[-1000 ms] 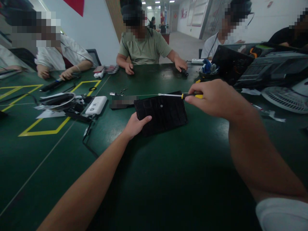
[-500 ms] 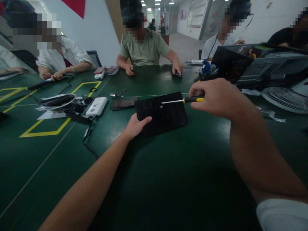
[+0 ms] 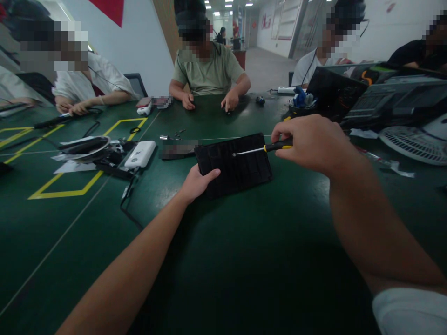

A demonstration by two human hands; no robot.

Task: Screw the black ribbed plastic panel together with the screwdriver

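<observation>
A flat black panel [image 3: 240,167] lies on the green table [image 3: 223,260] in front of me. My left hand [image 3: 195,182] grips its near left corner, thumb on top. My right hand [image 3: 309,142] is closed round a screwdriver [image 3: 260,149] with a black and yellow handle. Its thin metal shaft reaches left, and the tip rests on a small light spot near the middle of the panel.
A white box [image 3: 140,153], cables and a tray of parts [image 3: 85,146] lie at the left inside yellow floor-tape lines. Loose screws [image 3: 174,136] sit behind the panel. Dismantled black equipment [image 3: 384,95] and a fan grille [image 3: 414,144] stand at the right. Several people sit around the table.
My right hand has lowered the screwdriver from the panel's far edge until its tip rests on the middle of the panel. The person opposite has drawn a hand in from the right.
</observation>
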